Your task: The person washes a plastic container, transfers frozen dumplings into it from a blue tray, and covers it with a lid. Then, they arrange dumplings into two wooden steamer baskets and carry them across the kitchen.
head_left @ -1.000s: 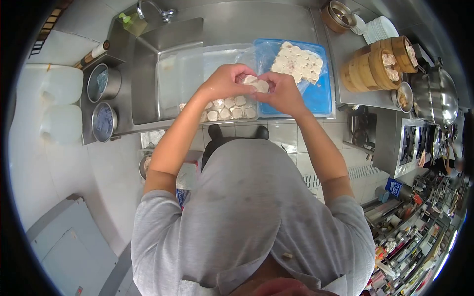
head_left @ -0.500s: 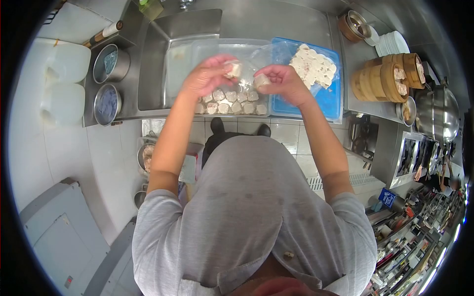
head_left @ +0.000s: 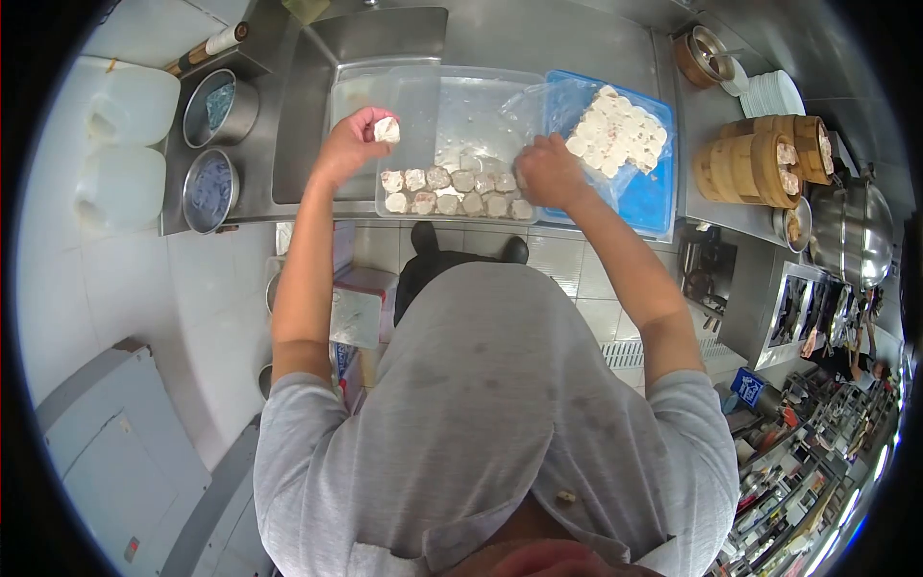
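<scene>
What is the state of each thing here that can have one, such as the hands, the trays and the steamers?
left hand: raised, holding one pale piece
right hand: lowered, fingers curled, grip hidden
clear tray: open, partly filled, two rows of pieces
blue tray: open, pale pieces packed together on part of it
bamboo steamers: open, food visible inside
white plates: stacked
metal bowls at the left: uncovered

Brushed stainless-steel counter (head_left: 538, 38) with rectangular sink basin (head_left: 312, 125) sunk into it. Shallow clear plastic tray (head_left: 490, 106) near front edge, reaching over basin's right part; rectangular blue plastic tray (head_left: 646, 207) just beside it. Toward right end: round bamboo steamers (head_left: 745, 171), stack of round white plates (head_left: 774, 94). Left end: deep round metal pot (head_left: 245, 104), round metal bowl (head_left: 197, 220) nearer front.
</scene>
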Available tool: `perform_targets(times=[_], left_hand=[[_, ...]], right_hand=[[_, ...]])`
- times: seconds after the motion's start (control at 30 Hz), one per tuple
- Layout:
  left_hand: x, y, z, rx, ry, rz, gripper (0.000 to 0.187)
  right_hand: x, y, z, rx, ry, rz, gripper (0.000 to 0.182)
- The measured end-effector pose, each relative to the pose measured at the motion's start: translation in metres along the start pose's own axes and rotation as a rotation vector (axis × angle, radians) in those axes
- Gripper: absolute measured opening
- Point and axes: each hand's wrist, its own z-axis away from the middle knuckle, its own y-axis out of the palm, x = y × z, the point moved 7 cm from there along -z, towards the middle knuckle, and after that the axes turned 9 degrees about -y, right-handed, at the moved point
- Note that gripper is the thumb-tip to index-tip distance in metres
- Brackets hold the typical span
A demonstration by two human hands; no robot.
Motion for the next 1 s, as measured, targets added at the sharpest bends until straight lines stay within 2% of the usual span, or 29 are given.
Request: perform_targets(times=[0.2, 0.3, 0.4, 0.47, 0.57, 0.67, 0.7, 0.77, 0.8, 0.83, 0.9, 1.0], left_hand=[[-0.003, 0.014, -0.006, -0.256, 0.108, -0.932, 0.038], [-0.001, 0.026, -0.011, -0.357, 0.127, -1.294, 0.036], [0.022, 0.03, -0.028, -0.266, 0.102, -1.421, 0.033], [0.027, 0.034, -0.034, -0.243, 0.109, -1.405, 0.032], [0.024, 0.033, -0.032, -0.191, 0.088, -1.414, 0.033], [0.017, 0.031, -0.024, -0.216, 0.134, -1.419, 0.033], [0.015, 0.033, -0.022, -0.237, 0.167, -1.416, 0.032], [0.003, 0.03, -0.011, -0.272, 0.244, -1.197, 0.023], [-0.005, 0.029, -0.003, -0.287, 0.28, -1.089, 0.019], [-0.006, 0.03, 0.007, -0.234, 0.22, -1.016, 0.02], [-0.003, 0.031, 0.039, -0.14, 0.085, -0.874, 0.022], [0.031, 0.033, 0.067, -0.152, 0.131, -1.043, 0.034]], right_hand=[[0.001, -0.006, 0.002, 0.079, 0.024, -0.051, 0.013], [-0.014, -0.04, 0.023, -0.382, 0.047, -0.322, 0.017], [-0.055, -0.057, 0.082, -0.743, 0.311, -0.284, 0.021], [-0.078, -0.046, 0.116, -0.721, 0.556, -0.418, 0.021], [-0.094, -0.023, 0.153, -0.718, 0.731, -0.541, 0.018], [-0.087, -0.015, 0.171, -0.725, 0.793, -0.542, 0.015], [-0.076, -0.023, 0.172, -0.742, 0.728, -0.525, 0.014], [-0.042, -0.046, 0.16, -0.77, 0.596, -0.496, 0.014], [-0.022, -0.049, 0.147, -0.704, 0.455, -0.48, 0.014], [-0.002, -0.05, 0.132, -0.638, 0.314, -0.463, 0.014], [0.026, -0.039, 0.104, -0.522, 0.171, -0.401, 0.012], [0.04, 0.007, 0.073, -0.03, 0.282, -0.369, 0.011]])
